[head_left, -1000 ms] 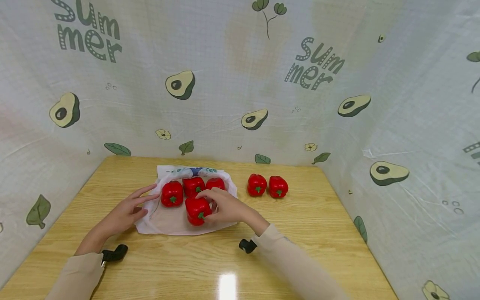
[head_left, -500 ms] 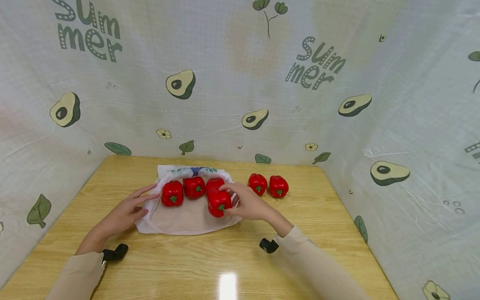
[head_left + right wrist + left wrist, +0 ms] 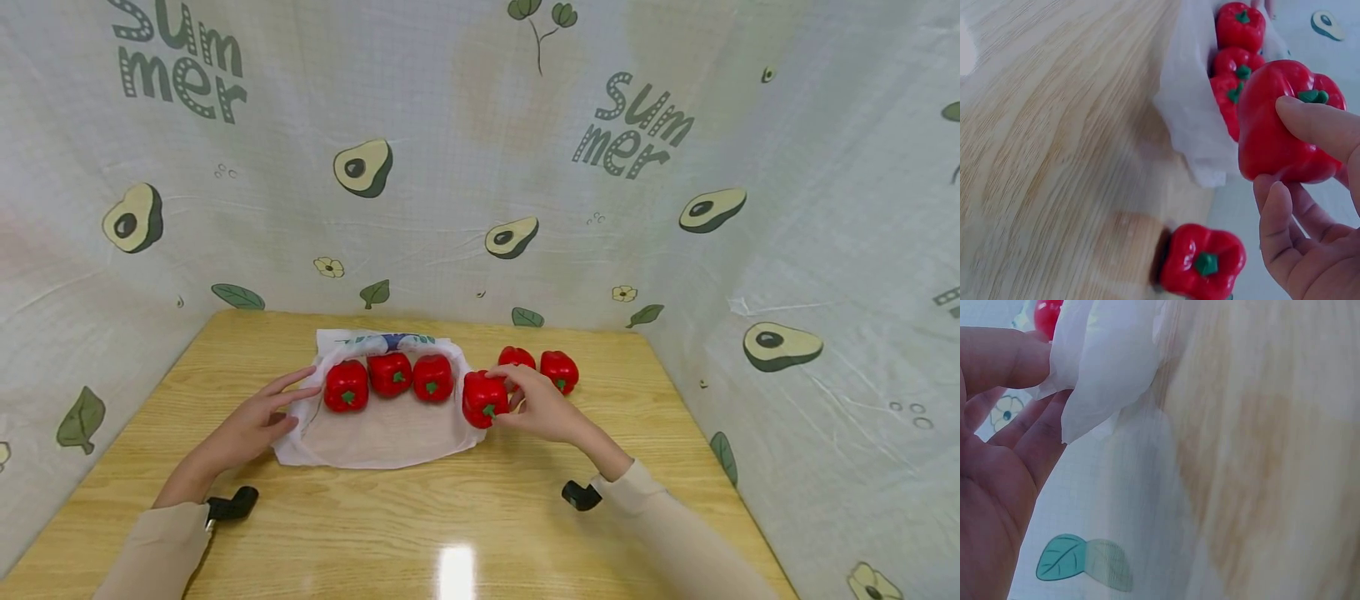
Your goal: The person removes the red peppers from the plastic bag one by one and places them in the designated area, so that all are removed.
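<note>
Beige sleeves (image 3: 153, 547), black wrist pieces (image 3: 243, 502), apparently cameras

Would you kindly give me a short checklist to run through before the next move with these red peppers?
1. Right hand grips one pepper: ok, thumb and fingers are on it.
2. Left hand steadies the white bag: ok, it holds the left edge.
3. Bag open: ok, three peppers show inside.
4. Held pepper clear of the bag's right edge: cannot tell, they overlap in view.
5. Both loose peppers fully visible from the head: not ok, the right hand partly covers one.
</note>
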`<state>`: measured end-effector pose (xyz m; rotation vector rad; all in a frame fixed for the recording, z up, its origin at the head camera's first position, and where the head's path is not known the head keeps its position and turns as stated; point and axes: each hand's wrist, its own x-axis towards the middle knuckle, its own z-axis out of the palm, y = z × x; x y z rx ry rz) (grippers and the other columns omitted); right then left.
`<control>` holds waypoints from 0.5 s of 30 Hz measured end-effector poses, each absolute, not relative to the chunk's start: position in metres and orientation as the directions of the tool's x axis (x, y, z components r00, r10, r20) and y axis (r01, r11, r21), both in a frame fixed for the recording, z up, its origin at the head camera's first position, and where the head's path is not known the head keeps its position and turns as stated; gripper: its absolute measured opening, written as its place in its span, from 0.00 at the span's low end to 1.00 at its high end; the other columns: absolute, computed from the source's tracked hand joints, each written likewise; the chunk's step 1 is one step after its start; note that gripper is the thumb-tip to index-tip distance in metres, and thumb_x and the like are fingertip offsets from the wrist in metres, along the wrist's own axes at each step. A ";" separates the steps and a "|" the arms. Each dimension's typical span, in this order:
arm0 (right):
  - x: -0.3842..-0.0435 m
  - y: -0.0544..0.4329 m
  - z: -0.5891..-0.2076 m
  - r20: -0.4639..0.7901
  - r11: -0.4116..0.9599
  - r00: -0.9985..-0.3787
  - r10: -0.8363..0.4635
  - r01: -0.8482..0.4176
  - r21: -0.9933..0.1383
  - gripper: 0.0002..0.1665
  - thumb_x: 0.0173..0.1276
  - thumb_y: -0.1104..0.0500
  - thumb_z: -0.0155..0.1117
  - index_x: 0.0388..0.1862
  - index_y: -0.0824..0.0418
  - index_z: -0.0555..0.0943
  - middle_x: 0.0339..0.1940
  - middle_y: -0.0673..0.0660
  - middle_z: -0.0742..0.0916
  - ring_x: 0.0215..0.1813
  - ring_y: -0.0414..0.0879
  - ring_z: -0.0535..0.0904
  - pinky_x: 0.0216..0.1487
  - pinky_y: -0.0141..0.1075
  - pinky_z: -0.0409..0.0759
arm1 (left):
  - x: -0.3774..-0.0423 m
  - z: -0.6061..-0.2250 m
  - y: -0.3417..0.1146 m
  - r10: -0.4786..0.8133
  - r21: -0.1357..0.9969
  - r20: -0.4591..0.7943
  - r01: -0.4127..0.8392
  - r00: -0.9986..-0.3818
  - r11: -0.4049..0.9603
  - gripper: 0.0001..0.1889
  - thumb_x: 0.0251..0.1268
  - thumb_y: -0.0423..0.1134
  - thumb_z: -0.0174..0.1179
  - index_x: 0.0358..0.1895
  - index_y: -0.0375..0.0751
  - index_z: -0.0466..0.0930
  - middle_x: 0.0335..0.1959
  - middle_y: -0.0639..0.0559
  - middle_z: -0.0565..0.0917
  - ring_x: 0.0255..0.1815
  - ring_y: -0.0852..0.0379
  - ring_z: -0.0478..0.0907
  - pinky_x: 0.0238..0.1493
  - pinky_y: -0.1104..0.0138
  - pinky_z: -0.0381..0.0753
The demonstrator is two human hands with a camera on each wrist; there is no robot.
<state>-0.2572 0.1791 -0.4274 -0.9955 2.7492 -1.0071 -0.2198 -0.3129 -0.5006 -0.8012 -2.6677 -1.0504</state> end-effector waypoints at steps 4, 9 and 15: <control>-0.256 0.193 -0.427 0.176 0.590 -0.802 -0.570 -0.549 -0.592 0.41 0.60 0.63 0.83 0.71 0.55 0.76 0.52 0.55 0.85 0.41 0.53 0.85 0.45 0.51 0.90 | -0.220 -0.500 -0.313 0.424 0.584 0.332 0.536 -0.843 0.609 0.31 0.66 0.20 0.66 0.72 0.42 0.80 0.83 0.40 0.64 0.75 0.32 0.65 0.59 0.87 0.68; -0.253 0.209 -0.428 0.174 0.612 -0.821 -0.544 -0.529 -0.588 0.40 0.60 0.63 0.84 0.70 0.56 0.76 0.49 0.56 0.85 0.40 0.51 0.85 0.44 0.51 0.90 | -0.220 -0.499 -0.312 0.421 0.583 0.330 0.534 -0.845 0.612 0.31 0.67 0.20 0.66 0.72 0.42 0.80 0.83 0.41 0.64 0.76 0.35 0.64 0.59 0.87 0.67; -0.249 0.229 -0.433 0.138 0.653 -0.859 -0.492 -0.470 -0.594 0.41 0.59 0.63 0.84 0.70 0.54 0.76 0.49 0.53 0.85 0.41 0.50 0.85 0.45 0.45 0.89 | -0.219 -0.499 -0.312 0.421 0.585 0.329 0.532 -0.845 0.612 0.31 0.66 0.20 0.66 0.72 0.42 0.80 0.83 0.40 0.65 0.77 0.41 0.64 0.59 0.86 0.69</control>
